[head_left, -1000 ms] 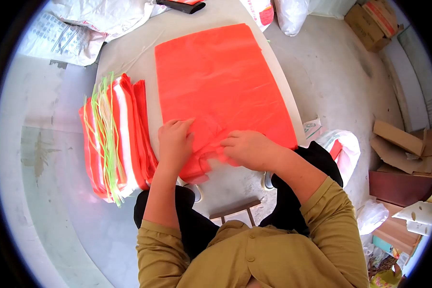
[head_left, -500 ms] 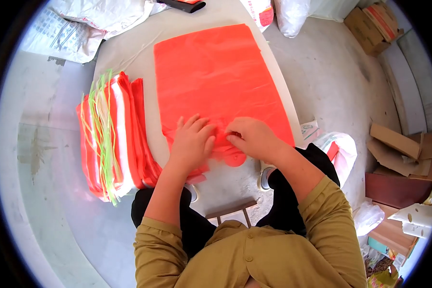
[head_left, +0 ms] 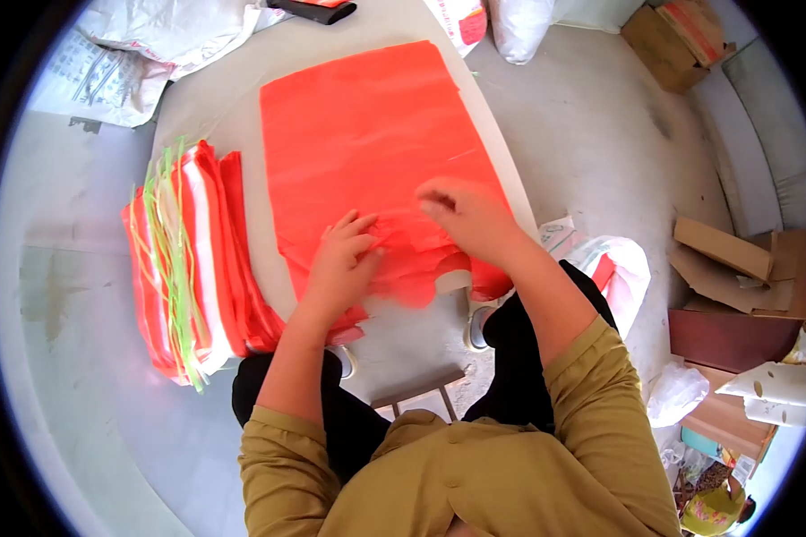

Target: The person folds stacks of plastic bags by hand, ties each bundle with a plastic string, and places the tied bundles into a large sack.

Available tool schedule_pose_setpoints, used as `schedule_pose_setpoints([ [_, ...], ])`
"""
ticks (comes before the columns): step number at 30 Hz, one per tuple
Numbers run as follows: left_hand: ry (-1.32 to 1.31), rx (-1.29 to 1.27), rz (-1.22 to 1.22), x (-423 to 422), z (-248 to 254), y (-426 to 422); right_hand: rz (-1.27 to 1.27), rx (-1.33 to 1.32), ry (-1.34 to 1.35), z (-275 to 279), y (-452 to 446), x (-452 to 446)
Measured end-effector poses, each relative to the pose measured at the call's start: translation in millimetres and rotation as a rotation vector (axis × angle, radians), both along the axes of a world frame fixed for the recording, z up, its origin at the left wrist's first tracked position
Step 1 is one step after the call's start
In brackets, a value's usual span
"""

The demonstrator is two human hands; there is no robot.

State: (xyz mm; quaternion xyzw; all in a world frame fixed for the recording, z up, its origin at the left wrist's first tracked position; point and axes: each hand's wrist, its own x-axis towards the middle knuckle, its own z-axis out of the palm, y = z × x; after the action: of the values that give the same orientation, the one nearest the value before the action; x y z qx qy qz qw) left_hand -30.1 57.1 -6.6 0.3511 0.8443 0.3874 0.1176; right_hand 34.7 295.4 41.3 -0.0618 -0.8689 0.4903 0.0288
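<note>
Head view puts the red sheet (head_left: 367,134) across the centre and upper centre of the frame, lying on the pale table (head_left: 219,98); I can't tell how many layers it has. Its long axis runs from the upper centre down toward the lower centre, slanting slightly right on the way, with the straight short edge pointing to the top of the frame and the ragged, crumpled end toward the wearer. That near end is smeared and partly behind both hands, so I lose its folds there. Mid-frame, I see the left hand (head_left: 340,268) over the sheet's near left part, fingers spread wide; its palm is turned from me. To its right, the right hand (head_left: 466,215) sits over the near right part with curled, blurred fingers, and I can't make out whether they pinch any of the red material. Along the left of the frame, green strips (head_left: 172,259) cover part of a red-and-white bundle (head_left: 228,268). A knee partly hides the white bag (head_left: 631,268) right of centre. At the top edge, the frame cuts off a black-and-red item (head_left: 322,12), while a yellow item (head_left: 712,510) at lower right is too small to identify.
</note>
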Motion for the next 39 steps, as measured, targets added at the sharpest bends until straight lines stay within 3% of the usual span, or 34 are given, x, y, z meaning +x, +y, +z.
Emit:
schedule_pose_setpoints([
  [4, -0.22, 0.127, 0.039, -3.5, 3.8, -0.1, -0.103, -0.144, -0.025, 2.3, 48.5, -1.7],
  [11, -0.639, 0.283, 0.231, -4.1, 18.6, 4.2, -0.184, 0.139, -0.193, -9.8, 85.9, 8.4],
  [19, -0.785, 0.299, 0.279, -12.2, 7.6, -3.1, -0.187, 0.216, -0.052, -39.5, 95.4, 4.1],
  [26, -0.905, 0.308, 0.291, -15.7, 12.1, -6.4, -0.222, -0.041, -0.146, -43.2, 88.0, 1.6],
  [31, -0.843, 0.325, 0.282, -15.9, 6.1, -6.2, -0.339, -0.282, -0.096, -26.2, 60.3, 21.0],
  [37, -0.51, 0.253, 0.111, -9.7, 1.7, -1.6, -0.16, 0.054, 0.048, -12.8, 47.4, 66.8],
  [39, -0.353, 0.183, 0.037, -7.1, -0.5, -2.6, -0.036, -0.147, -0.154, 15.4, 56.4, 68.6],
])
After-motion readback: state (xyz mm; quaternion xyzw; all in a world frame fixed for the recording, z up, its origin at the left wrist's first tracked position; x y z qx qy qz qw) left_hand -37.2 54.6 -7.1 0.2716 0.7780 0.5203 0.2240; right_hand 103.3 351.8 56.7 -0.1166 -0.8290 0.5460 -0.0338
